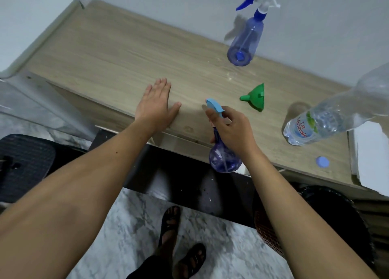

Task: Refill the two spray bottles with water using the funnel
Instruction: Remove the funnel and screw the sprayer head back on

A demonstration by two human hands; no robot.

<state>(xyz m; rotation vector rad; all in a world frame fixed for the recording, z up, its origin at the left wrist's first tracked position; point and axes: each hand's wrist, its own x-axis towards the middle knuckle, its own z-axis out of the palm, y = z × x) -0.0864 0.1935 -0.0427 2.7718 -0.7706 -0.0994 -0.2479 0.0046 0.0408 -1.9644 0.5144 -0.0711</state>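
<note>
Your right hand (231,129) grips the small purple spray bottle (224,158) by its neck; your left hand (155,104) lies flat, fingers straight, on the table (117,53).

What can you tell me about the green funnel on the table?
The green funnel looks like smooth, opaque plastic: a wide cone narrowing to a short spout, with a small tab at the rim. It lies tipped on its side on the wooden table, spout pointing left toward the hands. No hand touches it; it sits apart, between the water bottle and the held spray bottle.
</note>
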